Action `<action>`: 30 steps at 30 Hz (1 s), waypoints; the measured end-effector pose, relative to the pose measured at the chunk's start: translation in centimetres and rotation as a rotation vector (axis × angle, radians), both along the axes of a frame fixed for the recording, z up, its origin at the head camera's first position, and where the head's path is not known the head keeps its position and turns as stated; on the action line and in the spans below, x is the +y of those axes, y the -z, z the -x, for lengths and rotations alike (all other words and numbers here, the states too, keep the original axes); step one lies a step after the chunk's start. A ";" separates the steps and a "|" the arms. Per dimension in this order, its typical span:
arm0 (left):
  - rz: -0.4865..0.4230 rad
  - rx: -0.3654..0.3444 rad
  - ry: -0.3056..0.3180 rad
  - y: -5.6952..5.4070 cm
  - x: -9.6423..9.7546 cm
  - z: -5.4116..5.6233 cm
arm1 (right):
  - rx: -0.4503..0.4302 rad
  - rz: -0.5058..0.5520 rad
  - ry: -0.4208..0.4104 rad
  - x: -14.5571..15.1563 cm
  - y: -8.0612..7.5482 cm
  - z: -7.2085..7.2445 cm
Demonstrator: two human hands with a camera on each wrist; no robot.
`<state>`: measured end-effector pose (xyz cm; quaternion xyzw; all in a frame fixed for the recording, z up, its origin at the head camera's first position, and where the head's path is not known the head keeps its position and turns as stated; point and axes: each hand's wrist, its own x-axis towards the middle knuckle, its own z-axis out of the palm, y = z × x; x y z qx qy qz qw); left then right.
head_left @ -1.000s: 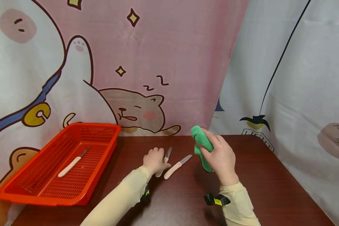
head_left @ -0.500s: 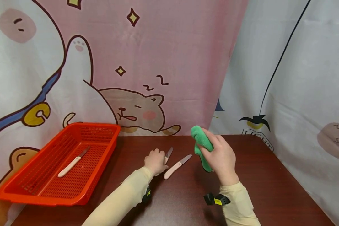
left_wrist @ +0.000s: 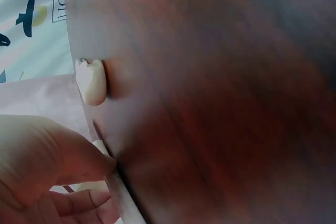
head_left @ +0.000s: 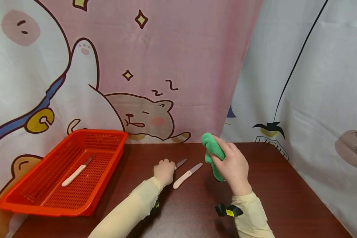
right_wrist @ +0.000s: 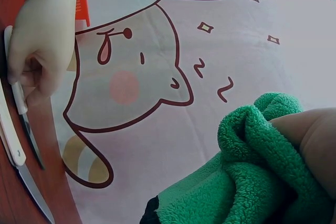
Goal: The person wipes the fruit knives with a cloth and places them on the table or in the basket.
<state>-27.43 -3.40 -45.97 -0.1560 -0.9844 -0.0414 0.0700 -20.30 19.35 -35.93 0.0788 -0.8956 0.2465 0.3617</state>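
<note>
My left hand point(head_left: 164, 172) pinches the white handle of a knife point(left_wrist: 125, 200) between thumb and fingers, low over the brown table. Past the hand in the head view its short blade point(head_left: 181, 162) points to the right and away. Just right of it lies a second white-handled knife point(head_left: 182, 180), flat on the wood; its handle end also shows in the left wrist view. My right hand point(head_left: 234, 165) grips a folded green towel point(right_wrist: 241, 171), held up above the table, apart from both knives.
On the left stands a red plastic basket point(head_left: 96, 195) with slotted walls, a third white-handled knife point(head_left: 77, 172) lying in it. A printed curtain point(head_left: 196, 66) hangs along the table's point(head_left: 285, 198) back and right edges.
My left fingers have closed round the knife handle, and its blade has swung to the right. The right hand and towel have stayed in place.
</note>
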 end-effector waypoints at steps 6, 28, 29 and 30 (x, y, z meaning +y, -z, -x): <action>0.047 0.017 -0.003 0.3 0.2 -0.1 | 0.002 0.000 0.000 0.0 0.1 0.0; -0.132 0.393 0.128 -3.2 -0.4 -0.6 | 0.015 0.011 -0.002 0.2 0.0 0.0; -0.169 0.391 0.133 -3.5 -0.5 -0.7 | 0.016 0.012 -0.003 0.2 0.0 0.0; -0.210 0.393 0.139 -3.9 -0.6 -0.7 | 0.018 0.013 -0.004 0.1 0.0 0.0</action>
